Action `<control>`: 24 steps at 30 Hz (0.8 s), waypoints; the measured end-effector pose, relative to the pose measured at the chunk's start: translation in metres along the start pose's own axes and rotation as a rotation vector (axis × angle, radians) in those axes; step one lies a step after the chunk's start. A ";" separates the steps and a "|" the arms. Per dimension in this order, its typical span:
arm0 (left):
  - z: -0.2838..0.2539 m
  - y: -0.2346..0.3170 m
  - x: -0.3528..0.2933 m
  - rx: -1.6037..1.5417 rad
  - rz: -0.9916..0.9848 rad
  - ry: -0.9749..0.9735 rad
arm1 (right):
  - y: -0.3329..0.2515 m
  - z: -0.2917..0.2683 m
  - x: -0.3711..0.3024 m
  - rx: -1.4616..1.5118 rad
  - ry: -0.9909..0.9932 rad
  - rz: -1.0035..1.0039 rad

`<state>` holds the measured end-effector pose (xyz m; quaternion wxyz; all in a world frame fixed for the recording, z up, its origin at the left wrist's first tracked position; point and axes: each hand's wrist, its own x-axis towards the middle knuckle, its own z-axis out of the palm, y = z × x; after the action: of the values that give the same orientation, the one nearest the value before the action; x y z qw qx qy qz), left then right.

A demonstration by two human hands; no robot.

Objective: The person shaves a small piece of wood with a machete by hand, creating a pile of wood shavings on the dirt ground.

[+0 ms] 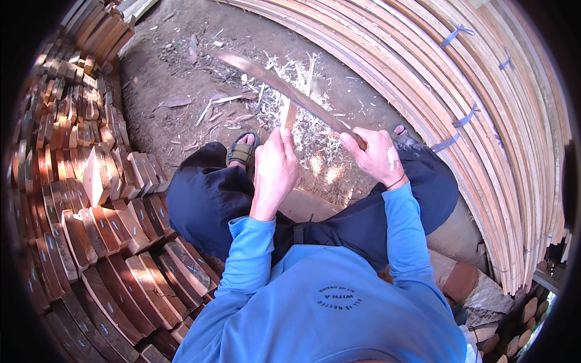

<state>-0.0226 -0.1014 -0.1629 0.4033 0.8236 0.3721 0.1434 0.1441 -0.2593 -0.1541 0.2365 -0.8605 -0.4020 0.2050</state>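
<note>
My right hand point(376, 156) is wrapped round the handle of a long machete point(266, 75), whose blade slants up and away to the left. A short pale strip of wood point(289, 115) stands upright in the closed fingers of my left hand point(275, 166). The blade passes across the strip near its upper end; whether the edge touches it I cannot tell. Below both lies a heap of pale wood shavings point(311, 124) on the dirt ground, between my feet.
Stacked cut wooden blocks point(115, 230) rise along the left side. Long thin wooden strips point(436, 78), bundled with blue ties point(465, 116), curve along the right. My sandalled foot point(243, 150) rests beside the shavings. Bark scraps point(177, 101) lie on the dirt. Bricks point(460, 283) sit at lower right.
</note>
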 end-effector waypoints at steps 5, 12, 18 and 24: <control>0.010 -0.018 -0.002 0.107 0.117 0.096 | -0.008 -0.004 -0.013 -0.067 -0.059 -0.070; 0.010 -0.023 -0.002 0.176 0.122 0.096 | 0.001 0.016 -0.006 -0.167 0.083 -0.116; 0.008 -0.018 -0.015 0.144 0.095 -0.045 | 0.012 0.020 0.027 -0.152 0.048 0.155; -0.007 0.001 -0.007 0.051 0.083 0.036 | 0.014 0.018 0.014 0.108 0.160 0.106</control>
<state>-0.0309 -0.1032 -0.1573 0.3688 0.8457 0.3485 0.1652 0.1513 -0.2515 -0.1789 0.3027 -0.8802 -0.3240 0.1691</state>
